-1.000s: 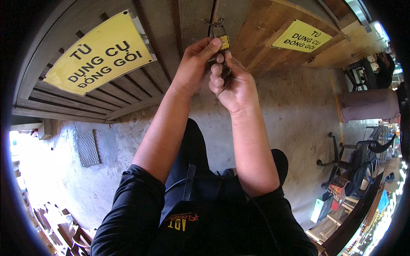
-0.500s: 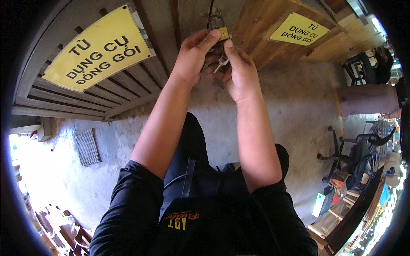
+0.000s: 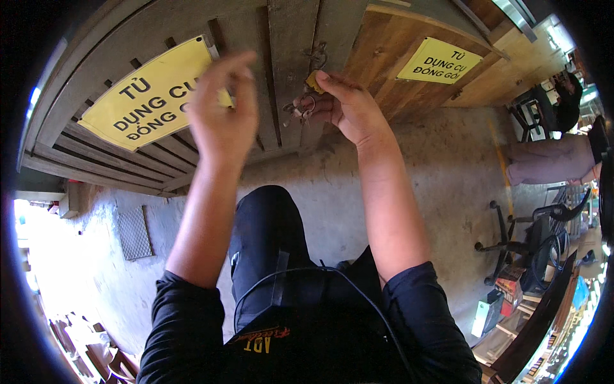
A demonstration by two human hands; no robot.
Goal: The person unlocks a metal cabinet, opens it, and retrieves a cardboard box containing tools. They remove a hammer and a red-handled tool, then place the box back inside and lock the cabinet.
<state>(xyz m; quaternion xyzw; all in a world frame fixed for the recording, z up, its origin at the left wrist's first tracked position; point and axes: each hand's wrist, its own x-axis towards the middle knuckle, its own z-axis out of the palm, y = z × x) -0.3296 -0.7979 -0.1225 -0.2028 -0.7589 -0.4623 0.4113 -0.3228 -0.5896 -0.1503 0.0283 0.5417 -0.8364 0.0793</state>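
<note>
A yellow padlock (image 3: pixel 313 82) is pinched between the thumb and fingers of my right hand (image 3: pixel 350 105), just below a metal hasp (image 3: pixel 318 56) on the wooden cabinet doors. From the same hand hangs a bunch of keys (image 3: pixel 304 110) on a ring. My left hand (image 3: pixel 225 112) is lifted away to the left, in front of the slatted cabinet door (image 3: pixel 256 96) and partly over its yellow sign (image 3: pixel 150 96). Motion smears its fingers; they look stretched out and hold nothing that I can see.
On the right door panel (image 3: pixel 377 48) is a second yellow sign (image 3: pixel 439 61). Concrete floor (image 3: pixel 441 192) lies below, with a metal grating (image 3: pixel 135 232) at left. To the right are an office chair (image 3: pixel 537 237), boxes (image 3: pixel 508 288) and another person's legs (image 3: pixel 553 159).
My left hand has let go of the padlock and swung left across the sign. My right hand has shifted slightly down, still holding the padlock and keys.
</note>
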